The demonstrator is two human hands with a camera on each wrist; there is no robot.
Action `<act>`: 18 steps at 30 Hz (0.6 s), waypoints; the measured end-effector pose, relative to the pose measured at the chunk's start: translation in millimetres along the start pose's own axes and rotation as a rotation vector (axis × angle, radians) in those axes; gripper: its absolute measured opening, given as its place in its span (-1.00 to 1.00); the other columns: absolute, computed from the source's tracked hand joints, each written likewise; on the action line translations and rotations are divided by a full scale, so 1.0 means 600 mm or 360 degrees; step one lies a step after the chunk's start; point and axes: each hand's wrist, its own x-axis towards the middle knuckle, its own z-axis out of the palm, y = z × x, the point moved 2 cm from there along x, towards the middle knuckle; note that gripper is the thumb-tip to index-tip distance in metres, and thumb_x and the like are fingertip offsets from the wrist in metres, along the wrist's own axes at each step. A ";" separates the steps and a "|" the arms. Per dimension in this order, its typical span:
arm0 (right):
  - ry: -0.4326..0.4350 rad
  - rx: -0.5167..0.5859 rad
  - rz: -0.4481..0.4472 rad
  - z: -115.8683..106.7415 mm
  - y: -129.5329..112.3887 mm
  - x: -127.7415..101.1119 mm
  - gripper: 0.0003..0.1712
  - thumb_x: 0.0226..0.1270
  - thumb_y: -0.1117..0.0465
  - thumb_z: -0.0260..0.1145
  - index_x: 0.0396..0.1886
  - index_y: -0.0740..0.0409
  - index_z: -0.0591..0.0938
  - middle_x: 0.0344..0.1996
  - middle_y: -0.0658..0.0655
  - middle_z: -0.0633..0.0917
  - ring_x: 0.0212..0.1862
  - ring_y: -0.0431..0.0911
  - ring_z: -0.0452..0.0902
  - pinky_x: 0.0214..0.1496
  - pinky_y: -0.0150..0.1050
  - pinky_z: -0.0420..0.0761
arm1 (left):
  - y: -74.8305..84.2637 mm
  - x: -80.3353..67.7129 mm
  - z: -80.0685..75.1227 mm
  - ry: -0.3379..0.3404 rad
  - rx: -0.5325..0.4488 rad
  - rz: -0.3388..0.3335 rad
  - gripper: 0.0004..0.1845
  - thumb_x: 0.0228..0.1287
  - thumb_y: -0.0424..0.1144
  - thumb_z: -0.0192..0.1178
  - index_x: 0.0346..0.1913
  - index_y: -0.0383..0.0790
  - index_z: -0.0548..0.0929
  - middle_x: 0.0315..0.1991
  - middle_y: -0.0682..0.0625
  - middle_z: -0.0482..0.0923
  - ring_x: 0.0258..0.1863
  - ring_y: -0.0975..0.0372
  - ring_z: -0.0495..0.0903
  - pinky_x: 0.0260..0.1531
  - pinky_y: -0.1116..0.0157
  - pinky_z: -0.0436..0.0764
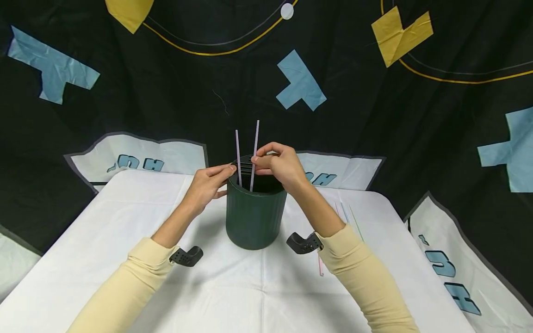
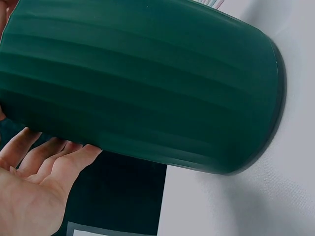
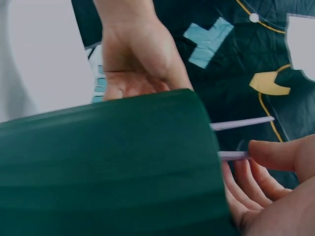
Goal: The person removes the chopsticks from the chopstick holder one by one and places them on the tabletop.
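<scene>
A dark green ribbed bin (image 1: 255,217) stands upright on the table, its mouth facing up. Two lilac straws rise out of it: a left one (image 1: 238,155) leaning on the inside, and a right one (image 1: 256,138). My right hand (image 1: 283,166) pinches the right straw between thumb and fingers, just above the rim. At the rim's left side, my left hand (image 1: 206,185) holds the bin; in the left wrist view its bent fingers (image 2: 54,162) touch the outer wall. The lower ends of both straws are hidden inside the bin.
Several thin coloured straws (image 1: 344,212) lie on the white-covered table (image 1: 216,305) right of the bin, partly behind my right arm. A pink straw (image 1: 320,267) shows beneath that arm. A black cloth backdrop (image 1: 183,97) hangs behind the table.
</scene>
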 end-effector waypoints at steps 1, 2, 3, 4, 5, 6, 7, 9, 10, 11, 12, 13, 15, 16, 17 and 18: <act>0.0015 0.0041 0.0001 -0.006 -0.003 -0.002 -0.88 0.36 0.31 0.38 -0.18 0.22 0.63 -0.17 0.20 0.71 -0.23 -0.04 0.77 0.02 -0.14 0.77 | 0.000 0.000 0.000 0.0003 0.0004 -0.0002 -0.41 0.44 0.10 0.22 0.37 -0.17 0.56 0.34 -0.12 0.55 0.35 -0.01 0.52 0.14 -0.04 0.64; 0.0029 0.0073 0.0003 -0.012 -0.005 -0.004 -0.88 0.37 0.31 0.37 -0.17 0.22 0.61 -0.18 0.20 0.71 -0.23 -0.04 0.77 0.01 -0.14 0.77 | 0.000 0.000 0.000 0.0005 0.0005 -0.0003 -0.42 0.44 0.09 0.22 0.37 -0.17 0.56 0.34 -0.12 0.55 0.35 -0.01 0.52 0.14 -0.04 0.65; 0.0045 0.0113 0.0002 -0.018 -0.007 -0.006 -0.88 0.38 0.31 0.37 -0.16 0.22 0.60 -0.17 0.22 0.70 -0.24 -0.04 0.77 -0.01 -0.13 0.77 | 0.000 -0.001 0.001 0.0007 0.0007 -0.0004 -0.43 0.44 0.08 0.22 0.37 -0.16 0.56 0.34 -0.12 0.55 0.35 -0.01 0.53 0.13 -0.03 0.65; 0.0066 0.0154 -0.0001 -0.024 -0.009 -0.007 -0.88 0.39 0.32 0.36 -0.15 0.22 0.59 -0.17 0.22 0.70 -0.24 -0.04 0.76 -0.02 -0.13 0.78 | 0.000 -0.001 0.001 0.0007 0.0010 -0.0005 -0.43 0.45 0.07 0.22 0.37 -0.16 0.56 0.34 -0.12 0.55 0.35 -0.01 0.53 0.13 -0.03 0.65; 0.0090 0.0190 -0.0004 -0.030 -0.012 -0.009 -0.88 0.40 0.32 0.35 -0.15 0.22 0.58 -0.17 0.22 0.69 -0.24 -0.04 0.76 -0.03 -0.13 0.78 | 0.000 -0.001 0.001 0.0005 0.0010 -0.0006 -0.44 0.45 0.06 0.22 0.37 -0.16 0.56 0.34 -0.12 0.55 0.35 -0.01 0.53 0.14 -0.03 0.65; 0.0115 0.0229 -0.0009 -0.037 -0.014 -0.010 -0.89 0.41 0.32 0.34 -0.15 0.22 0.58 -0.16 0.22 0.69 -0.24 -0.04 0.75 -0.03 -0.13 0.78 | 0.000 -0.001 0.001 0.0004 0.0012 -0.0007 -0.44 0.45 0.06 0.21 0.37 -0.16 0.56 0.34 -0.11 0.55 0.35 0.00 0.53 0.14 -0.02 0.65; 0.0144 0.0269 -0.0015 -0.043 -0.016 -0.012 -0.89 0.42 0.33 0.33 -0.14 0.22 0.57 -0.16 0.21 0.68 -0.23 -0.05 0.75 -0.04 -0.13 0.79 | 0.001 -0.001 0.001 0.0004 0.0013 -0.0008 -0.44 0.45 0.05 0.21 0.37 -0.16 0.56 0.34 -0.11 0.55 0.35 0.00 0.53 0.13 -0.01 0.65; 0.0206 0.0348 -0.0040 -0.057 -0.020 -0.015 -0.89 0.43 0.34 0.31 -0.12 0.23 0.57 -0.16 0.20 0.68 -0.24 -0.06 0.74 -0.06 -0.14 0.79 | 0.001 -0.001 0.001 0.0009 0.0017 -0.0008 -0.45 0.46 0.05 0.21 0.37 -0.16 0.56 0.34 -0.11 0.55 0.35 0.00 0.53 0.13 -0.01 0.66; 0.0238 0.0389 -0.0054 -0.065 -0.021 -0.016 -0.89 0.44 0.34 0.31 -0.11 0.24 0.57 -0.17 0.17 0.68 -0.24 -0.06 0.74 -0.07 -0.16 0.79 | 0.001 -0.001 0.001 0.0012 0.0018 -0.0007 -0.45 0.46 0.05 0.21 0.37 -0.16 0.56 0.34 -0.12 0.55 0.35 0.00 0.53 0.13 -0.01 0.66; 0.0264 0.0427 -0.0066 -0.073 -0.023 -0.018 -0.89 0.44 0.34 0.30 -0.10 0.24 0.57 -0.17 0.17 0.68 -0.25 -0.07 0.75 -0.07 -0.17 0.79 | 0.001 -0.001 0.001 0.0014 0.0020 -0.0006 -0.45 0.46 0.05 0.21 0.37 -0.16 0.56 0.34 -0.12 0.55 0.35 0.00 0.53 0.13 -0.01 0.66; 0.0290 0.0464 -0.0078 -0.081 -0.025 -0.020 -0.89 0.45 0.34 0.29 -0.10 0.23 0.58 -0.18 0.15 0.68 -0.25 -0.08 0.75 -0.07 -0.19 0.79 | 0.001 -0.001 0.001 0.0017 0.0020 -0.0005 -0.46 0.46 0.04 0.21 0.37 -0.16 0.56 0.33 -0.12 0.56 0.35 0.00 0.53 0.13 -0.01 0.66; 0.0317 0.0500 -0.0090 -0.090 -0.027 -0.022 -0.90 0.45 0.34 0.29 -0.10 0.23 0.58 -0.20 0.15 0.69 -0.27 -0.09 0.75 -0.08 -0.20 0.79 | 0.001 -0.001 0.001 0.0019 0.0022 -0.0005 -0.46 0.46 0.04 0.21 0.36 -0.16 0.57 0.33 -0.12 0.56 0.35 0.00 0.53 0.12 -0.01 0.66; 0.0375 0.0574 -0.0107 -0.108 -0.031 -0.026 -0.90 0.46 0.33 0.28 -0.09 0.21 0.59 -0.22 0.14 0.71 -0.29 -0.09 0.76 -0.09 -0.24 0.78 | 0.001 -0.001 0.001 0.0018 0.0018 -0.0006 -0.46 0.47 0.03 0.21 0.36 -0.16 0.57 0.33 -0.12 0.56 0.35 0.01 0.53 0.12 -0.01 0.66; 0.0407 0.0602 -0.0111 -0.118 -0.032 -0.028 -0.90 0.47 0.32 0.28 -0.09 0.20 0.59 -0.23 0.13 0.71 -0.30 -0.10 0.76 -0.10 -0.26 0.78 | 0.001 -0.001 0.002 0.0016 0.0015 -0.0008 -0.46 0.47 0.03 0.21 0.36 -0.16 0.57 0.33 -0.12 0.56 0.35 0.01 0.53 0.13 -0.01 0.66; 0.0438 0.0625 -0.0114 -0.129 -0.033 -0.030 -0.91 0.47 0.31 0.28 -0.09 0.20 0.59 -0.24 0.13 0.72 -0.31 -0.11 0.76 -0.10 -0.28 0.77 | 0.001 -0.001 0.002 0.0013 0.0017 -0.0009 -0.46 0.46 0.04 0.21 0.37 -0.16 0.57 0.33 -0.11 0.56 0.35 0.01 0.53 0.13 -0.01 0.66; 0.0471 0.0641 -0.0120 -0.140 -0.034 -0.033 -0.90 0.48 0.30 0.27 -0.09 0.20 0.59 -0.25 0.13 0.72 -0.31 -0.10 0.76 -0.11 -0.29 0.77 | 0.001 0.000 0.003 0.0010 0.0018 -0.0009 -0.46 0.46 0.04 0.21 0.37 -0.16 0.56 0.34 -0.11 0.55 0.35 0.01 0.53 0.13 -0.01 0.65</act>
